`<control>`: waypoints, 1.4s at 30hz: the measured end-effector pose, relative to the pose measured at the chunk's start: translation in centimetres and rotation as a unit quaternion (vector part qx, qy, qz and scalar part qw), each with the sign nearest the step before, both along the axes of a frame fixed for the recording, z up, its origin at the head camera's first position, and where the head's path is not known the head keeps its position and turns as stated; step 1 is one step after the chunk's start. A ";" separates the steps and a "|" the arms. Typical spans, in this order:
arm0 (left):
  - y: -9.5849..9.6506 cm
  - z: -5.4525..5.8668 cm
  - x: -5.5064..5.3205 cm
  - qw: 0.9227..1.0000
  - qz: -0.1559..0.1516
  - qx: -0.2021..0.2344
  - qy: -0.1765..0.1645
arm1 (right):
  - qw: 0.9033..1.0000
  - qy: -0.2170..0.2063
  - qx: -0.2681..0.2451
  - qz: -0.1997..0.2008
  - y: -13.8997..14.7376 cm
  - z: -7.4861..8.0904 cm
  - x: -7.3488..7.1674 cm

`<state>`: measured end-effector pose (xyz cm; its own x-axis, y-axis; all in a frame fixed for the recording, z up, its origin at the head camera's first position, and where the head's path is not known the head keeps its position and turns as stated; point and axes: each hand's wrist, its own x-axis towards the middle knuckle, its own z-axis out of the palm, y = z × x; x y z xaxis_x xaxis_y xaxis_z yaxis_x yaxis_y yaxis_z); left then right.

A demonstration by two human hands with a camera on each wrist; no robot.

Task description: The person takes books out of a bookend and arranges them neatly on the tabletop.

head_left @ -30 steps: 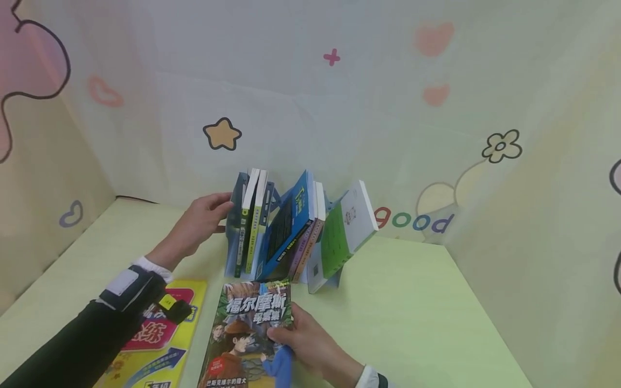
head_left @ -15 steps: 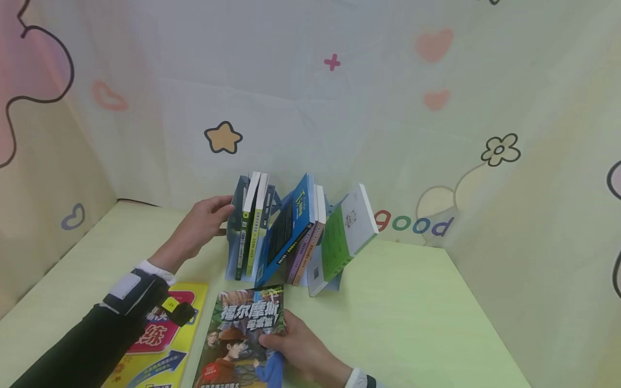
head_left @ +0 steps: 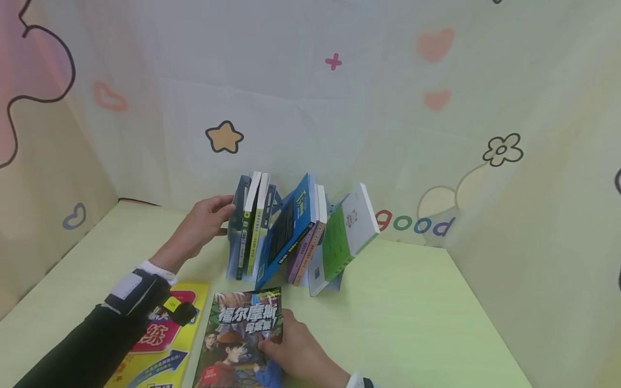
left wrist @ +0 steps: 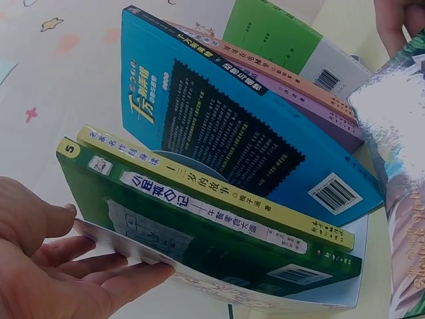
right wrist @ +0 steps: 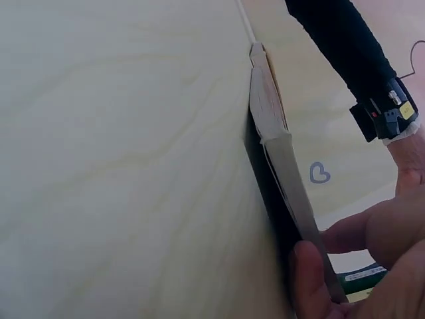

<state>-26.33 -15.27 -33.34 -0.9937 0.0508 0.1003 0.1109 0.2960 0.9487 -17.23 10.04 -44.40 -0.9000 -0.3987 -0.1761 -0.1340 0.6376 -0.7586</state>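
Note:
My right hand holds a comic-style paperback book by its right edge, thumb on the illustrated cover. The right wrist view shows this book edge-on between thumb and fingers. At the left end of a book rack, my left hand touches the grey-blue end panel. Its fingers lie extended along the panel's outer side in the left wrist view. Just inside that panel stand a green book and a yellow-spined book. A blue book leans right beside them.
Purple and orange-spined books lean behind the blue one. A green-and-white book tilts over the rack's right end. A yellow workbook lies on the table under my left forearm. A patterned curtain hangs behind.
My right hand has moved slightly left and toward me with the paperback book, away from the rack. The left hand stays at the end panel. The head view has shifted a little.

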 end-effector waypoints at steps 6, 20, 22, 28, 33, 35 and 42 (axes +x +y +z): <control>0.0 -0.1 0.0 1.000 -0.003 0.004 0.004 | 0.999 0.020 0.046 0.000 0.0 0.2 0.1; 0.0 0.0 -0.1 1.000 0.002 0.003 -0.003 | 0.996 0.006 0.086 0.009 -0.3 0.0 -0.4; 0.0 0.0 -0.1 1.000 0.003 0.003 -0.003 | 0.995 0.009 0.098 0.011 -0.3 0.0 -0.4; 0.0 0.0 -0.1 1.000 0.003 0.004 -0.005 | 0.992 0.012 0.124 0.017 -0.3 0.1 -0.3; 0.0 -0.2 -0.2 1.000 0.000 0.004 -0.002 | 0.989 0.019 0.146 0.021 -0.2 0.1 -0.1; 0.0 -0.2 -0.2 1.000 0.000 0.005 -0.001 | 0.987 0.028 0.157 0.021 -0.2 0.1 0.0; -0.1 -0.2 -0.2 1.000 0.000 0.005 -0.001 | 0.976 0.077 0.201 0.028 -0.5 -0.1 0.0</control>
<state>-26.53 -15.33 -33.52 -0.9938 0.0496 0.0990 0.1091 0.2874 0.9516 -17.18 9.57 -44.46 -0.9067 -0.3755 -0.1921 -0.2710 0.8676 -0.4169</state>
